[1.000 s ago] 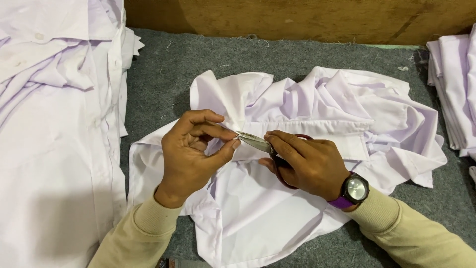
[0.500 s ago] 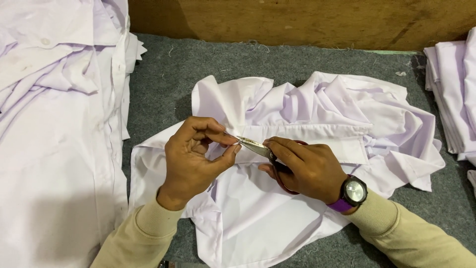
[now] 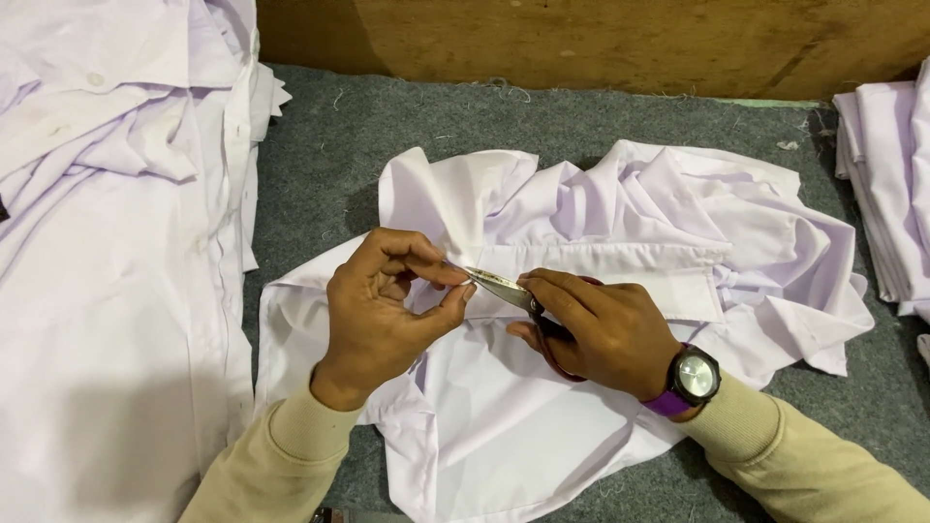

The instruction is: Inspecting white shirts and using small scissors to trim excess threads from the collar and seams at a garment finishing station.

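White shirt lies crumpled in the middle of the grey felt table, collar band stretched flat across it; I see my left hand curled over the collar's near end, thumb and forefinger pinched shut on a bit of the fabric edge, though what exactly sits between the fingertips is too small for me to make out; my right hand is closed around a small pair of thread snips, whose metal blades point left and meet the cloth right at the pinch; I cannot tell whether the blades are parted or together, and the handle is mostly buried under my fingers, only a dark reddish loop showing below the palm; a wristwatch with a purple strap sits on the right wrist; both beige sleeves run off the bottom edge. To the left, a pile of white shirts is cut off by the frame; to the right, a folded stack is also only partly in view; a wooden board backs the table.
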